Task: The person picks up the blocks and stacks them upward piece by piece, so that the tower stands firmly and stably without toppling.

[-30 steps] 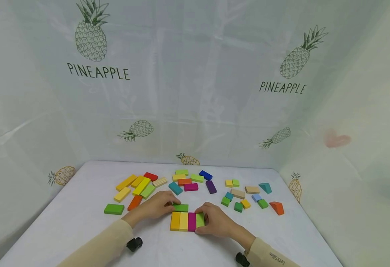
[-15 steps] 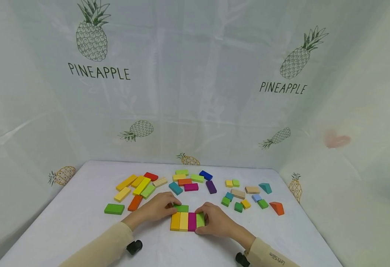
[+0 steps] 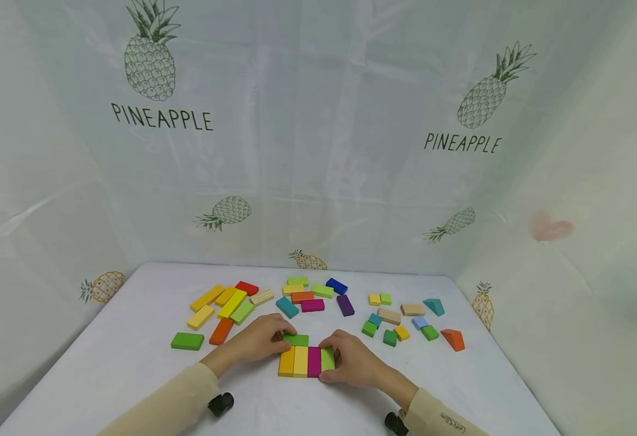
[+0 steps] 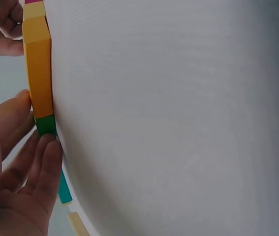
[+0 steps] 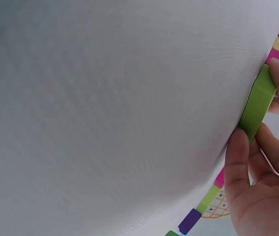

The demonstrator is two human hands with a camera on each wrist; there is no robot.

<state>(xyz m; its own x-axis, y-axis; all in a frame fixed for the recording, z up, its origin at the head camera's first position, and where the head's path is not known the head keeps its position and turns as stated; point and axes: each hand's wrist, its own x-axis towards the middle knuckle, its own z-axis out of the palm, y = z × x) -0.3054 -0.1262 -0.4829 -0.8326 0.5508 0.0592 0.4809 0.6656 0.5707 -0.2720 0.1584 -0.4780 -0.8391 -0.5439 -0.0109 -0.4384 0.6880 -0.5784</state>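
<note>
Several flat blocks lie side by side at the table's front middle: an orange-yellow block [image 3: 286, 361], a pale yellow block [image 3: 300, 362], a magenta block [image 3: 314, 362] and a light green block [image 3: 327, 359]. Across the far ends of the two yellow ones lies a green block [image 3: 298, 340]. My left hand [image 3: 261, 339] pinches its left end, the thumb also close to the orange-yellow block [image 4: 39, 73]. At the row's right end, my right hand [image 3: 353, 360] grips the light green block [image 5: 258, 103] by its near and far ends.
Loose yellow, red and green blocks lie at left around a lone green block [image 3: 188, 341]. Behind the row are a teal block [image 3: 287, 307] and a purple block [image 3: 345, 305]. Small cubes and an orange triangular block [image 3: 453, 340] lie at right. A printed curtain [image 3: 318, 151] hangs behind.
</note>
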